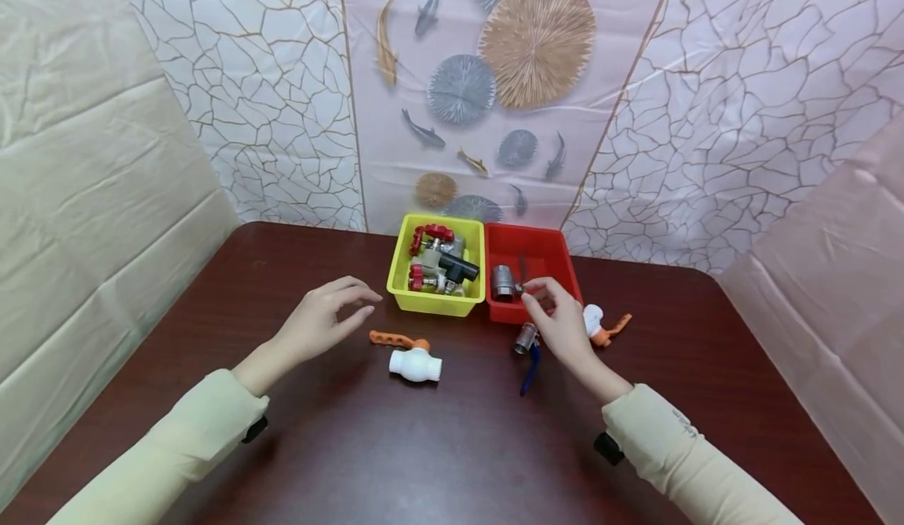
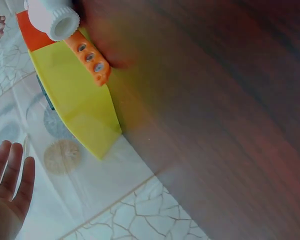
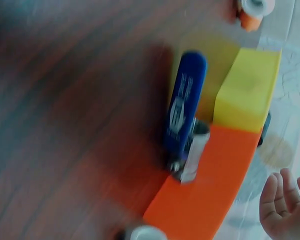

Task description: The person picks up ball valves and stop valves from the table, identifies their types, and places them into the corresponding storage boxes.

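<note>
looks down from the head toward twelve o'clock across bench (image 1: 395, 450); closer from each wrist, sharing yellow bin (image 1: 431, 304).

From my remote seat I find no word or number I can read for certain. In the right wrist view, the blue handle (image 3: 186, 102) carries two short lines of white lettering and a pale emblem (image 3: 177, 115), too blurred for me to spell out; small dark marks on the right sleeve (image 1: 683, 421) may or may not be letters.
</note>
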{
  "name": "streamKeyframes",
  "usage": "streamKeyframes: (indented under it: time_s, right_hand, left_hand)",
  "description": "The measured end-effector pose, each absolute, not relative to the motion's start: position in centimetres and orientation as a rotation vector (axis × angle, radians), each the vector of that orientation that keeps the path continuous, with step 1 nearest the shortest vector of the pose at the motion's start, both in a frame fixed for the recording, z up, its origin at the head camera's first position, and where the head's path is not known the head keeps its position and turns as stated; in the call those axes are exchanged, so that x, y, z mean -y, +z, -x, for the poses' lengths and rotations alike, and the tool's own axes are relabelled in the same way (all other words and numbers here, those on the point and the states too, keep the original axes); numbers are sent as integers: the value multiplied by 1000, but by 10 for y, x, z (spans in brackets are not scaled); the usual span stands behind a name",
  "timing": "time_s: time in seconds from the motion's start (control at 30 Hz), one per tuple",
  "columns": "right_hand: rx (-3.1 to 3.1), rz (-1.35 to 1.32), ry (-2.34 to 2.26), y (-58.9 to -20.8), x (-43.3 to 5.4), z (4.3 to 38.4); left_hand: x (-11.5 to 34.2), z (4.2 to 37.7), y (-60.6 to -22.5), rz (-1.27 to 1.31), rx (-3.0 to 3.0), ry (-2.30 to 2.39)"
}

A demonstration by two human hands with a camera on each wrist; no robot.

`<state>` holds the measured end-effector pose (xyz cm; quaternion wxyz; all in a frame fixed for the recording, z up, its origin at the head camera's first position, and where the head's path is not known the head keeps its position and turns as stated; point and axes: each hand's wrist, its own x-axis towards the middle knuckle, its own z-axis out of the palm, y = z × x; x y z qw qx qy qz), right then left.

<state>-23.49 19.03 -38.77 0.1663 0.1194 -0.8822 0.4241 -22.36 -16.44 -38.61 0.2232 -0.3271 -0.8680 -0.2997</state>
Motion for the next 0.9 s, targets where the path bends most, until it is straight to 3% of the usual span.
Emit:
streamKeyframes:
  time_s: [0.37, 0.63, 0.9]
  right_hand:
    - [2588, -511, 1267, -389, -154, 215]
    - [2702, -740, 1284, -397, -130, 196]
    - [2873, -945, 979, -405, -109, 194]
  left_hand:
    - [183, 220, -387, 742, 2483, -833]
    - [186, 213, -394, 760, 2472, -832]
    - [182, 214, -395, 701, 2500, -872]
